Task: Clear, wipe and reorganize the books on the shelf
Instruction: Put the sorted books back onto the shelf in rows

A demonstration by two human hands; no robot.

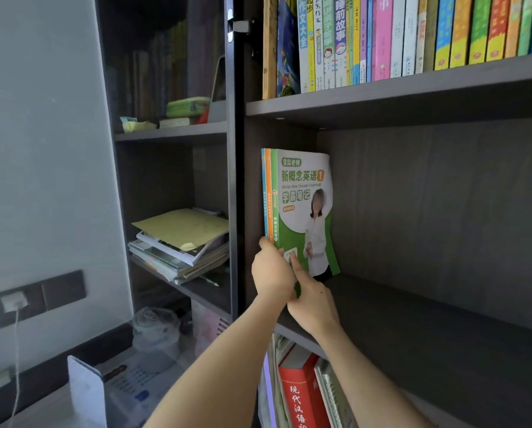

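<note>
Books (268, 196) stand at the left end of the middle shelf (443, 319), three thin ones upright against its left side wall. We judge they are set there so the wall props them while the row is rebuilt from that end, and restocking looks barely begun. Our left grip (272, 267) curls round the foot of their spines and steadies the set. Our right grip (312, 299) lays a straight forefinger flat on the green book (292, 217), pressing it into line rather than clasping it. That cover reads "新概念英语 1", "Shirley New Concept English" and "学霸笔记". On the shelf above, a full row (412, 35) shows spines marked "睡前故事" and "作文大全". Below, a red book (298, 393) reads "现代汉语".
</note>
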